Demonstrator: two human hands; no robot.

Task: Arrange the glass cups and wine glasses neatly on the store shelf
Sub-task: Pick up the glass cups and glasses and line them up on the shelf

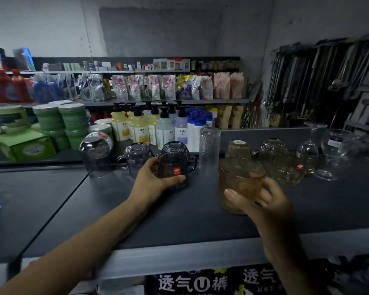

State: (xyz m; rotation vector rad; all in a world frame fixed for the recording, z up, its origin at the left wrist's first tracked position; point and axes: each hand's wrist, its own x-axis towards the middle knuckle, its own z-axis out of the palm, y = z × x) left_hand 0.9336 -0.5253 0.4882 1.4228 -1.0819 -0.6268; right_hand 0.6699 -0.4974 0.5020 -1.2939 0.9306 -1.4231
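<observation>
Both hands are loaded at once, and that is the main risk. The left grip is wrapped round a dark ribbed mug, thumb across its lower front, and the mug looks to be resting on the shelf. The right grip clasps an amber cup from the near side, with the fingers curled round its wall.

The amber cup sits closer to the shelf's front edge than any other glass. If the fingers slipped on its patterned wall, it could go over that edge.

Just left of the left grip stands a clear mug, close enough that pushing the dark mug sideways would probably knock glass on glass. Just right of that grip the dark mug's handle points towards a tall clear tumbler, which is narrow and would tip easily if caught.

Beyond the right grip, a small amber cup and a crowd of amber mugs stand tightly packed. Pushing the held cup back into them could chip a rim.

Farther right of that grip are wine glasses, one mouth down and one upright, and a stray sleeve or elbow could topple either.

Nothing appears to be in any glass. The dark mug and a smoky cup far left of the left grip stand mouth down, so they look empty. I cannot tell which way up the held amber cup is.
</observation>
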